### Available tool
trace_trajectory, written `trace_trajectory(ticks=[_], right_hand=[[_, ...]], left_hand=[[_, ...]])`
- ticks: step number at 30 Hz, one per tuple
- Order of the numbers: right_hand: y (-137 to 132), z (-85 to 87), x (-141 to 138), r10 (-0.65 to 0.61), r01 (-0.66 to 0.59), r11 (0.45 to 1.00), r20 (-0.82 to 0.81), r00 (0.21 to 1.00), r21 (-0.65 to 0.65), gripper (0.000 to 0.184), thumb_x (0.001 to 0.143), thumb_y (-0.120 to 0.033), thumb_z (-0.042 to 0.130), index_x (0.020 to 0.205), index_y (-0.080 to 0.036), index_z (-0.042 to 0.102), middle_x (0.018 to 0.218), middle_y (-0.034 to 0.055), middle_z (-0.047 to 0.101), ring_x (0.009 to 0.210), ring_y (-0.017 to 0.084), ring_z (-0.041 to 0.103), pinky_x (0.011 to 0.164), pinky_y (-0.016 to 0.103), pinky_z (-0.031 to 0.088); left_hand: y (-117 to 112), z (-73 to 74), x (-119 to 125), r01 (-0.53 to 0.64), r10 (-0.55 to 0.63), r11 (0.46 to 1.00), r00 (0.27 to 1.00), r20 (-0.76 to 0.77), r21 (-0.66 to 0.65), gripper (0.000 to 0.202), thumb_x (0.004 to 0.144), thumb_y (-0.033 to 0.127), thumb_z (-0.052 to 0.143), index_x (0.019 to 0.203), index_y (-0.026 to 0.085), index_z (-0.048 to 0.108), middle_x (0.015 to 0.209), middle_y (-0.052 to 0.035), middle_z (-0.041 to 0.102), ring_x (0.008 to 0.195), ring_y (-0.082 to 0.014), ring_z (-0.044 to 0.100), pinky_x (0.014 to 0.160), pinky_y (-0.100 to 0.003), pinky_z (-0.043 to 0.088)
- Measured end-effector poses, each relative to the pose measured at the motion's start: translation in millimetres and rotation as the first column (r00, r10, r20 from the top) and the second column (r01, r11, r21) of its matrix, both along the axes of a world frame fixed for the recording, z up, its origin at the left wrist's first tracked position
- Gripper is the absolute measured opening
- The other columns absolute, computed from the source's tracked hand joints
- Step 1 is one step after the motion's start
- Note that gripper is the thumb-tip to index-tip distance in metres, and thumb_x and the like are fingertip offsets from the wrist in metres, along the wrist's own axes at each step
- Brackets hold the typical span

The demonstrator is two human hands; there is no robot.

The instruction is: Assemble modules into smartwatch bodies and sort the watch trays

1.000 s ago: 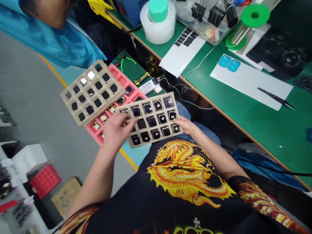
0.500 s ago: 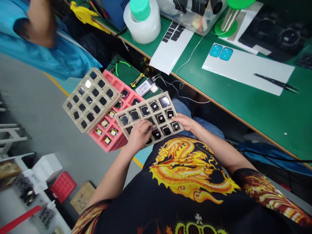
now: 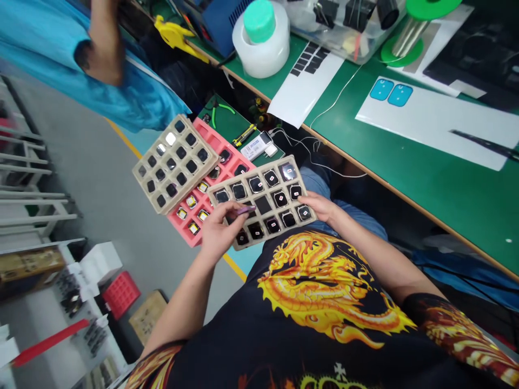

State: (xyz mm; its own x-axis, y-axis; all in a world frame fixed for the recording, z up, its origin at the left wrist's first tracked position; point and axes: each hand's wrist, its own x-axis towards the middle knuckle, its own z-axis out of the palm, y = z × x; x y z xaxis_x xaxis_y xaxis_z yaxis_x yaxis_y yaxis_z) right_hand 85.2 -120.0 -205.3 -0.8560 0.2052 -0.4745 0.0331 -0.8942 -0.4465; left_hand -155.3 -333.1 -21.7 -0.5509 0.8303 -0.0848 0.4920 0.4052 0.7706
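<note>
Pinching: left hand, fingers closed on purple piece above beige tray
Supporting: right hand, gripping the tray's right edge

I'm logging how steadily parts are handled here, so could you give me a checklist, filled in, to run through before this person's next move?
1. Held tray supported: ok, the right hand grips its right end.
2. Purple-edged piece secure: ok, pinched between thumb and fingers of the left hand, above the tray.
3. Piece's face orientation: cannot tell, it shows nearly edge-on.
4. White labels showing on all pieces in this tray: not ok, the two leftmost top-row pieces show none.
5. Neighbouring stack squared up: not ok, the other beige tray overhangs the pink tray.
</note>
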Motion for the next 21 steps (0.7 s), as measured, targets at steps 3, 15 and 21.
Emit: trace_trajectory(ticks=[3, 15, 21], right_hand=[[1, 0.1, 1, -0.012, 0.012, 1.0, 0.0, 1.0, 0.005, 0.038, 0.083, -0.03, 0.098, 0.115, -0.017, 0.081, 0.105, 0.012, 0.089, 0.082, 0.028, 0.087, 0.077, 0.039, 0.076], [3, 5.2, 7, 0.029, -0.029, 0.999, 0.0, 1.0, 0.034, 0.038, 0.084, -0.035, 0.098, 0.112, -0.018, 0.079, 0.106, 0.0133, 0.089, 0.081, 0.03, 0.088, 0.076, 0.043, 0.077], [8, 3.8, 12, 0.048, -0.05, 0.993, 0.028, 0.998, 0.105, 0.037, 0.08, -0.042, 0.099, 0.104, -0.022, 0.079, 0.104, 0.0126, 0.089, 0.087, 0.035, 0.088, 0.08, 0.049, 0.077]], left_hand=[[-16, 9.4, -28, -0.054, 0.093, 0.967, 0.984, 0.151, -0.249, 0.038, 0.09, 0.052, 0.085, 0.112, 0.023, 0.076, 0.087, -0.0028, 0.072, 0.076, -0.0198, 0.064, 0.073, -0.034, 0.052], [-28, -16.1, -27, 0.038, -0.258, 0.911, 0.83, -0.494, -0.412, 0.027, 0.103, 0.036, 0.065, 0.123, 0.026, 0.079, 0.116, -0.0137, 0.074, 0.103, -0.0327, 0.073, 0.082, -0.041, 0.056], [-33, 6.3, -36, -0.186, -0.081, 0.815, 0.902, -0.424, -0.549, 0.052, 0.108, 0.067, 0.056, 0.081, 0.024, 0.069, 0.095, -0.0124, 0.074, 0.086, -0.0317, 0.072, 0.071, -0.038, 0.046]])
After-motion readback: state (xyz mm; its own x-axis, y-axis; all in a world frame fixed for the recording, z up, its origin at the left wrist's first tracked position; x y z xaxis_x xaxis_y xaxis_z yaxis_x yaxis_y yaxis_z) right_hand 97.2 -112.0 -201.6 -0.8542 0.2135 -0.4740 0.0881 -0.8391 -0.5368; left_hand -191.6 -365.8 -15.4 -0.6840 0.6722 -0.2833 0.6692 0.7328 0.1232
